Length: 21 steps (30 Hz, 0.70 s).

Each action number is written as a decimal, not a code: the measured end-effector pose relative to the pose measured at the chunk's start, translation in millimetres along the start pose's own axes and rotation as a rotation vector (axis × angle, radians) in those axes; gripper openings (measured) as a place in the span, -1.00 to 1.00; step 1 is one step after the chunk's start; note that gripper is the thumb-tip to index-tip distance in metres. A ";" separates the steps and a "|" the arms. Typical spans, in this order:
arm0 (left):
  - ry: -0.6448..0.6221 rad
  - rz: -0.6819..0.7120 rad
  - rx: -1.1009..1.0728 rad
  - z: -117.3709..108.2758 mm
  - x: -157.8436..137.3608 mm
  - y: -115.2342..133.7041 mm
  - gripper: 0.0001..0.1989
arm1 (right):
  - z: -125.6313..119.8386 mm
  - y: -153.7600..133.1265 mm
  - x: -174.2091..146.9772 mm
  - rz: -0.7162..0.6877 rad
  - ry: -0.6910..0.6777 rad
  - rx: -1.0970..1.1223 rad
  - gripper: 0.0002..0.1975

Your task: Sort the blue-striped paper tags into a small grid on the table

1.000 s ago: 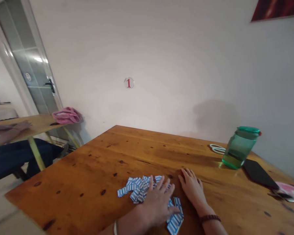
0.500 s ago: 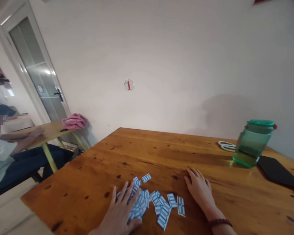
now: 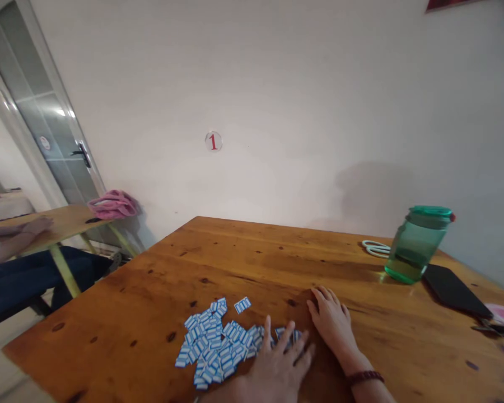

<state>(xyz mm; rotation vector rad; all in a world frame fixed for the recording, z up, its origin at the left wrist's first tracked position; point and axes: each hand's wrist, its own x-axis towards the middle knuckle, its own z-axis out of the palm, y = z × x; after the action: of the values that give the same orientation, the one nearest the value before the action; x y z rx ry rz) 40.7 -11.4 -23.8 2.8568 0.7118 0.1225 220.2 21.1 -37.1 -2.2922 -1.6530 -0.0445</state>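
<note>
From where I stand, the left hand (image 3: 279, 364) is palm down with its fingers spread wide, pressed over the right-hand end of a heap of small blue-and-white cards (image 3: 212, 341). It grips nothing that I can make out, though its underside is hidden. Most of the heap spreads out to the left of that hand, the cards overlapping at all angles, and a few more peek out between and beyond its fingertips. One loose card (image 3: 242, 305) lies apart, ahead of the left hand and a little to its left.

The right hand (image 3: 331, 319) rests just to the right of the left one, palm down on the wooden desk (image 3: 277, 268), fingers extended and slightly bent, with no card visible in it. A dark red bracelet (image 3: 366, 377) circles its wrist. Ahead of the right hand and off to its right stands a green bottle (image 3: 420, 243) with some liquid inside, a looped white cable (image 3: 376, 248) just beside it. A flat black object (image 3: 456, 288) lies to the right of the right hand, well apart from it.
</note>
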 end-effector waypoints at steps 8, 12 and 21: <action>-0.020 -0.598 0.146 -28.5 -85.6 -56.6 -0.31 | 1.9 1.1 -0.1 -0.007 0.023 0.011 -0.59; -0.030 -0.755 0.186 -25.3 -106.0 -54.7 -0.31 | 3.9 1.2 0.8 -0.010 0.041 0.013 -0.60; -0.009 -0.403 0.142 -38.1 -64.0 -63.1 -0.27 | 6.0 4.6 1.5 -0.011 0.048 0.023 -0.59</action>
<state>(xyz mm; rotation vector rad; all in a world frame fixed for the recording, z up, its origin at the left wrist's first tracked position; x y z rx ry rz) -49.2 19.4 -1.8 2.7695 1.3210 -0.0001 224.0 22.8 -43.5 -2.2481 -1.6336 -0.0823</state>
